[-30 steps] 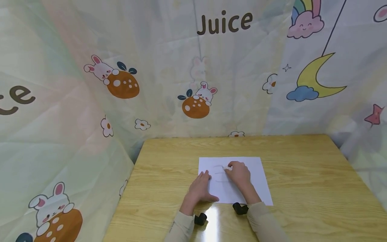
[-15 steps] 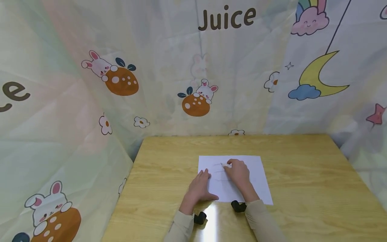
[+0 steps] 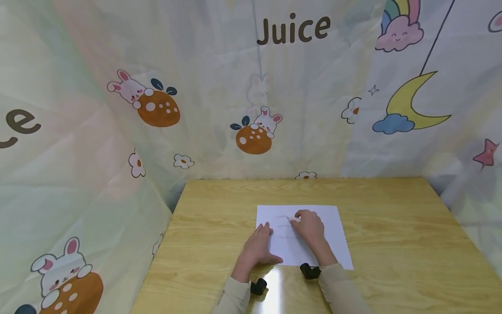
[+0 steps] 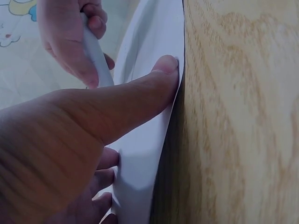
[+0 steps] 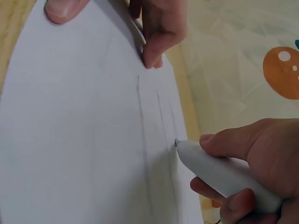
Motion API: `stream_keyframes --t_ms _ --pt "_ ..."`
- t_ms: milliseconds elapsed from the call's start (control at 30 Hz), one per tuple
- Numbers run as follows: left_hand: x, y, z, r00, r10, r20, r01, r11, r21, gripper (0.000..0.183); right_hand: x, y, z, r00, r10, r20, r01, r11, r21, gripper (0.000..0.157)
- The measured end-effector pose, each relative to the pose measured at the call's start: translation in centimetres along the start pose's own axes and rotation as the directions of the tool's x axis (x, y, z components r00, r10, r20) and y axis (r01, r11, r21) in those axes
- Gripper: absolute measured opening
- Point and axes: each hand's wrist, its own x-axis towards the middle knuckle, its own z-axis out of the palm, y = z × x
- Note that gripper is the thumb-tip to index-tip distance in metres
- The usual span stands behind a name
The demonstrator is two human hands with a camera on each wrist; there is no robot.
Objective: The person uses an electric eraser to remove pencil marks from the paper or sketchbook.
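A sheet of white paper [image 3: 329, 244] with several thin grey lines [image 5: 141, 116] lies on the wooden table. My right hand [image 3: 311, 227] grips a thick white electric eraser [image 5: 224, 170], its body tapered to a stubby grey tip. That tip rests on the paper, right at the end of the faint, farthest line. At the sheet's left side, my left hand [image 3: 259, 246] lies spread. Its thumb [image 4: 163, 77] presses along the near edge, and the fingertips [image 5: 152, 58] touch the paper near the left edge. The right palm hides part of the eraser's rear end.
The wooden table [image 3: 392, 235] extends to both sides of the sheet. Behind it and at the left hangs a printed cloth [image 3: 204, 109] with bunnies and a moon. A black wrist camera [image 3: 259, 286] sits on each wrist above a beige sleeve [image 3: 235, 296].
The eraser's tip has shifted very slightly left along the farthest line, still in my right hand's grip. My left hand stays in place on the paper. The head view has tilted a little.
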Motion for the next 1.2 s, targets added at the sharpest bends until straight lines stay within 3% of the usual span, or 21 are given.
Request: stream_keyframes --t_ms 133,433,900,1100,1200 --pt "-0.2 0.0 0.0 1.000 0.001 -0.016 -0.001 1.000 -0.002 0.098 0.1 -0.2 0.3 0.999 -0.036 -0.018 0.036 0.999 -0.001 0.026" --pt "-0.3 0.3 -0.3 1.000 0.001 -0.008 -0.001 1.000 -0.001 0.098 -0.1 -0.4 0.5 1.000 -0.019 0.001 0.019 1.000 -0.015 0.026" --pt "-0.5 0.0 0.5 1.000 -0.007 -0.009 0.007 0.999 -0.032 0.102 -1.2 -0.7 0.7 1.000 0.015 0.027 -0.014 0.999 -0.031 0.025" --pt "-0.2 -0.1 0.5 0.999 0.021 -0.043 -0.021 1.000 -0.021 0.099 -0.7 -0.8 0.7 0.999 -0.015 -0.028 0.014 1.000 -0.024 0.025" --pt "-0.1 -0.1 0.4 0.999 0.012 -0.030 -0.012 1.000 -0.003 0.101 -0.6 -0.8 0.7 1.000 0.005 -0.021 -0.006 1.000 -0.011 0.025"
